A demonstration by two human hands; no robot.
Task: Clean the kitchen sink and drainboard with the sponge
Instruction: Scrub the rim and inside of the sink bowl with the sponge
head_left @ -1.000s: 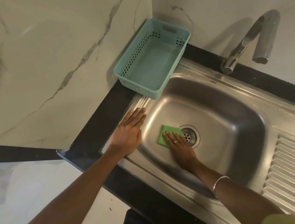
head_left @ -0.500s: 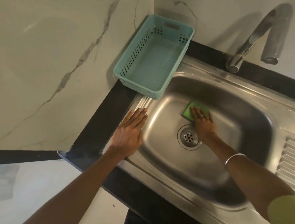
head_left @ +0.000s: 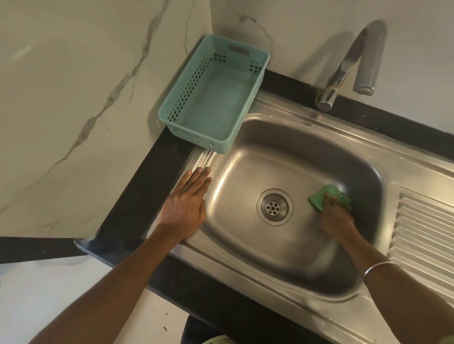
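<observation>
Inside the steel sink point(head_left: 296, 251), right of the drain point(head_left: 274, 207), the right hand point(head_left: 335, 218) is pressing the green sponge point(head_left: 325, 194) against the basin's right wall. Left hand point(head_left: 185, 205) is lying flat, fingers straight, on the rim. Turquoise basket point(head_left: 214, 101) is overhanging the far-left corner; drainboard point(head_left: 443, 246) is lying right.

sponge point(head_left: 328, 196) in sink point(head_left: 297, 261), right of drain point(head_left: 274, 207) | basket point(head_left: 213, 96) behind-left (on rim)
</observation>
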